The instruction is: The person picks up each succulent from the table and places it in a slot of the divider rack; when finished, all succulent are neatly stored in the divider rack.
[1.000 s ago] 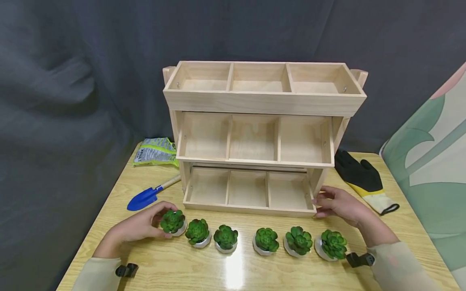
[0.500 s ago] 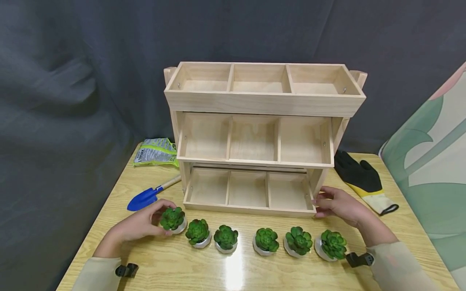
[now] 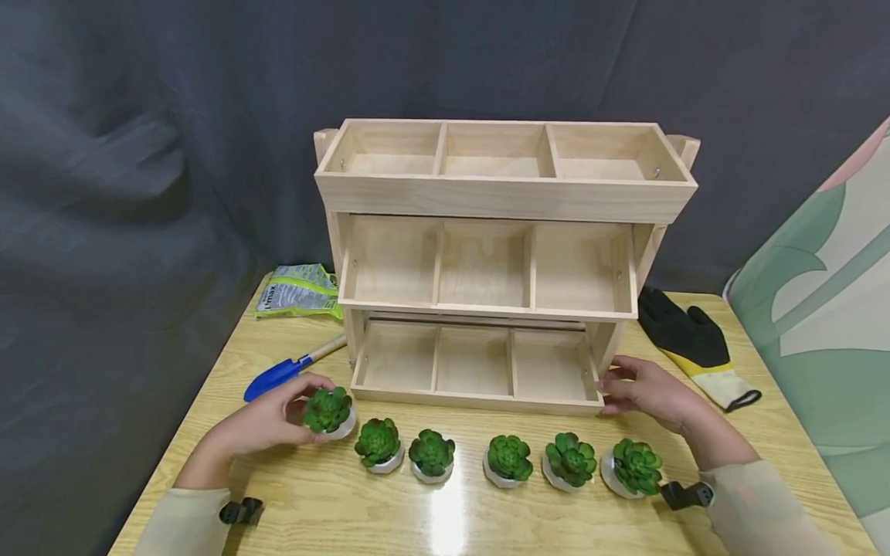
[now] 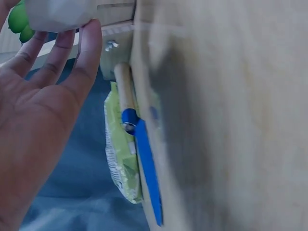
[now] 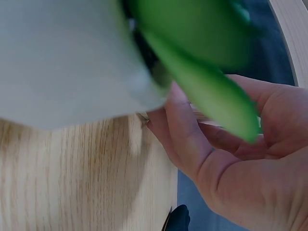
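Observation:
My left hand (image 3: 278, 417) grips the white pot of a green succulent (image 3: 329, 411) and holds it at the left end of the row. In the left wrist view the fingers (image 4: 86, 57) lie against the underside and side of the white pot (image 4: 62, 14). A three-tier wooden plant stand (image 3: 480, 401) stands upright behind, its compartments bare. At the lower right end of the stand, my right hand (image 3: 647, 394) holds the bottom tray's corner with bent fingers. A blurred pot (image 5: 67, 62) and its leaves partly hide that hand in the right wrist view.
Several potted succulents (image 3: 431, 455) stand in a row in front of the stand. A blue trowel (image 3: 274, 377) and a green-and-white packet (image 3: 299, 291) lie left. A black work glove (image 3: 688, 332) lies right. Dark curtain (image 3: 487, 62) hangs behind the table.
My left hand has lifted its succulent slightly and shifted it a little away from me, towards the stand. The right hand stays at the stand's corner.

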